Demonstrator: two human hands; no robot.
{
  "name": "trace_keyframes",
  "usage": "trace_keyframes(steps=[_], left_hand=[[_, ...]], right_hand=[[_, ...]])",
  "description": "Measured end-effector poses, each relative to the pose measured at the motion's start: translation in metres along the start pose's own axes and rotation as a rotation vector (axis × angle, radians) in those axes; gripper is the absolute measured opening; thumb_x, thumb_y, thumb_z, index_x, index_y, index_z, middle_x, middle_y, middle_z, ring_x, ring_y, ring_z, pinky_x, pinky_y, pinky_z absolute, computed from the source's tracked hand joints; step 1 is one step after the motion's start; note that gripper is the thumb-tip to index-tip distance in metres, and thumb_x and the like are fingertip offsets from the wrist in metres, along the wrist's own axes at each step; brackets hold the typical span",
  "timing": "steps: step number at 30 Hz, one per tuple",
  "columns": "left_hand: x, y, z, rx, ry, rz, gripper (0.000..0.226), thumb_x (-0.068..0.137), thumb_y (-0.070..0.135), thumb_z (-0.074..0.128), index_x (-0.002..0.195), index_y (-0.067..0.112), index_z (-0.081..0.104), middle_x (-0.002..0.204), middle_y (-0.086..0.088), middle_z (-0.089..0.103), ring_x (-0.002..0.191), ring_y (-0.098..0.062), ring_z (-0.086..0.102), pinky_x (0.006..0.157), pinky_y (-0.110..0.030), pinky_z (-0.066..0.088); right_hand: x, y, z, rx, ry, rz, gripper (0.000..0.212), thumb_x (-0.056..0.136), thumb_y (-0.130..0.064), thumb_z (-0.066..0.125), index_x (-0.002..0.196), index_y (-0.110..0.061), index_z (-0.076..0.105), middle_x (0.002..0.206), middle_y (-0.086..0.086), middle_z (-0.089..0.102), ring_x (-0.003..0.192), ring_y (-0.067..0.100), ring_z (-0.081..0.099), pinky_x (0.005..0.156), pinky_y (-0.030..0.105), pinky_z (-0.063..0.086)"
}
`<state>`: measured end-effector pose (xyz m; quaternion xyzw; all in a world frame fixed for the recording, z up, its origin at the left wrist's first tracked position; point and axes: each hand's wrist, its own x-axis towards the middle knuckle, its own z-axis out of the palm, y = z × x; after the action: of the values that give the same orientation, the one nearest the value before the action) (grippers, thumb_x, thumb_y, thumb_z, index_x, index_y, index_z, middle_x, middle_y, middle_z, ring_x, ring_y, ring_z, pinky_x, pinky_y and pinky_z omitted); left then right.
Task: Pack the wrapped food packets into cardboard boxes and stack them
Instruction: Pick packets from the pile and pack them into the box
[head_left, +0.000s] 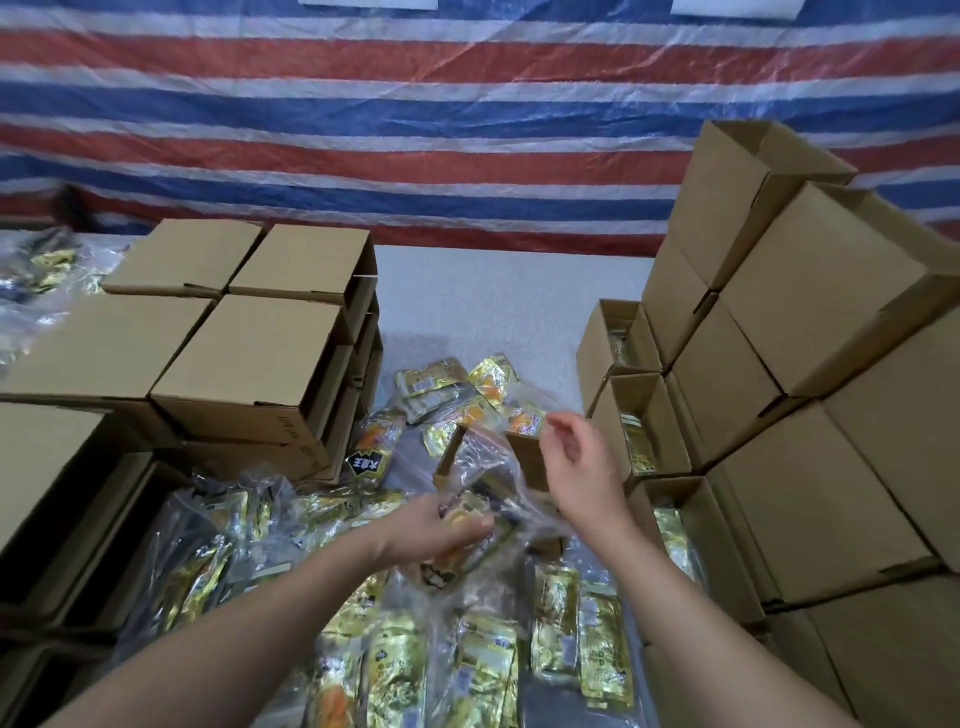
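Closed boxes are sitting stacked at the left, taller stacks standing right, packets lying between them on the table.

You face a tarp striped red, white and blue; brown boxes; gold packets; a white bench.

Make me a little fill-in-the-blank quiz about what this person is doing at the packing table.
1. The left hand grips a ____ packet.
2. The closed boxes are stacked on the person's ____ side.
3. The open boxes beside the right hand already hold ____.
4. The sheet behind the table is ____.

Missing words: wrapped; left; packets; striped
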<state>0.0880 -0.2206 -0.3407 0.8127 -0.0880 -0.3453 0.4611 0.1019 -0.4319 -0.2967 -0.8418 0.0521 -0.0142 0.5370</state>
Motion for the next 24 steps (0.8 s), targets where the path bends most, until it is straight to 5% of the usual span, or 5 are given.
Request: trace_keyframes(steps=[4,11,16,20,24], left_hand=[[-0.006,0.049,-0.005,-0.304,0.318,0.098,0.042,0.085,0.063,0.061,0.072,0.023,0.055,0.058,0.013,0.057,0.051,-0.004,0.052,0.054,-0.019,0.044],[-0.001,0.108,0.001,-0.154,0.649,0.143,0.062,0.097,0.067,0.026,0.099,0.023,0.069,0.092,0.007,0.069,0.09,-0.014,0.065,0.082,-0.033,0.05],[0.004,0.117,0.003,0.155,0.594,0.26,0.048,0.105,0.035,0.026,0.107,0.014,0.068,0.118,-0.009,0.059,0.114,-0.024,0.054,0.103,-0.04,0.042],[0.006,0.118,-0.01,-0.095,0.371,0.292,0.034,0.103,0.029,0.044,0.075,0.021,0.063,0.092,-0.009,0.054,0.082,-0.021,0.053,0.081,-0.045,0.049],[0.013,0.096,-0.029,-0.329,0.31,0.307,0.02,0.1,0.032,0.054,0.105,0.038,0.071,0.112,0.016,0.069,0.107,-0.001,0.062,0.088,-0.017,0.049]], right_hand=[[-0.006,-0.016,0.013,0.206,0.136,0.181,0.066,0.087,-0.07,0.049,0.136,-0.026,0.049,0.129,-0.007,0.057,0.111,0.009,0.055,0.076,0.015,0.038],[-0.01,-0.042,0.042,0.57,-0.001,0.253,0.116,0.044,-0.096,0.063,0.141,-0.036,0.043,0.126,-0.011,0.065,0.116,0.014,0.063,0.093,0.035,0.055],[0.0,-0.049,0.023,0.805,-0.127,0.28,0.074,0.06,-0.06,0.086,0.12,-0.021,0.063,0.106,0.004,0.075,0.1,0.018,0.072,0.071,0.026,0.058],[0.005,-0.045,0.009,0.76,-0.132,0.288,0.036,0.089,-0.027,0.072,0.12,-0.011,0.062,0.104,0.013,0.075,0.096,0.028,0.073,0.073,0.035,0.059],[0.013,-0.039,-0.004,0.713,-0.066,0.306,0.032,0.094,-0.032,0.063,0.118,-0.01,0.065,0.107,0.016,0.073,0.086,0.025,0.071,0.075,0.037,0.056]])
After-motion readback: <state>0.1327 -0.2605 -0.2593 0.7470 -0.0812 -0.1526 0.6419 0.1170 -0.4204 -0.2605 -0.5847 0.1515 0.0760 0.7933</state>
